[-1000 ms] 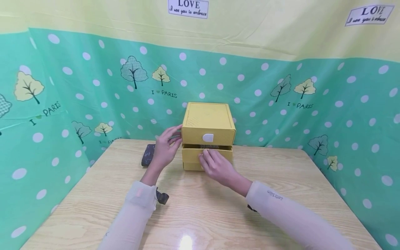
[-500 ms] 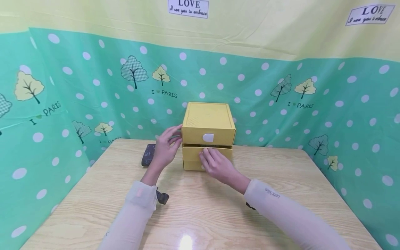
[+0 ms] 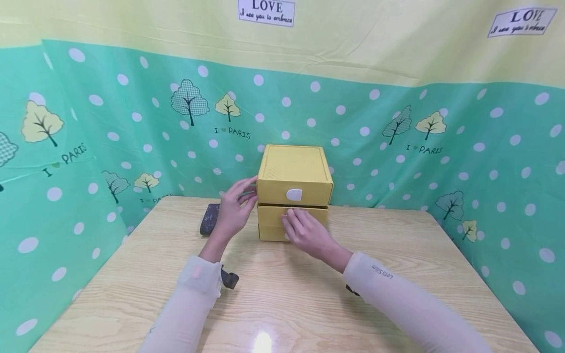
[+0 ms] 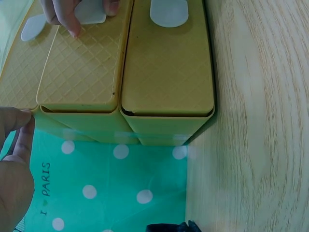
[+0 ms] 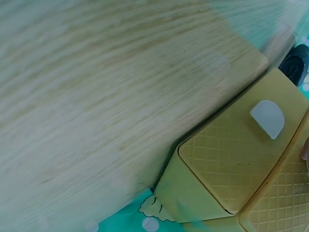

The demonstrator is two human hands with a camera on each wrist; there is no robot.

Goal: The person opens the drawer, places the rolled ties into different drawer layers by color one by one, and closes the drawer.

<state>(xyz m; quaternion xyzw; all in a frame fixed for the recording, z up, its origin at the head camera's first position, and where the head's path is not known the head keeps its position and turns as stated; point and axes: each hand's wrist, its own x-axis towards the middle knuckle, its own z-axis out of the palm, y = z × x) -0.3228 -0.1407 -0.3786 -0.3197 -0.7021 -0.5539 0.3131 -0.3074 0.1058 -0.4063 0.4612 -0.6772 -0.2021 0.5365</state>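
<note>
A yellow drawer box (image 3: 293, 164) with three stacked drawers stands on the table. The middle drawer (image 4: 82, 67) sits almost flush, with a thin dark gap above its front in the head view. My right hand (image 3: 306, 234) pinches its white handle (image 4: 90, 12) between thumb and fingers; in the head view the hand hides this handle. With straight fingers, my left hand (image 3: 234, 208) touches the left side of the box near the top drawer (image 3: 273, 191), its thumb at the front edge. The bottom drawer (image 5: 231, 154) is closed, its white handle (image 5: 268, 119) showing.
A dark patterned wallet-like case (image 3: 209, 219) lies left of the box, partly behind my left hand. The wooden table (image 3: 282, 294) ends at a green and yellow curtain (image 3: 353, 137) behind and at both sides. A dark strap piece (image 3: 229, 279) hangs at my left wrist.
The middle drawer has slid inward with my right hand on it, and the gap above its front has narrowed to a thin line. My left hand has stayed in place.
</note>
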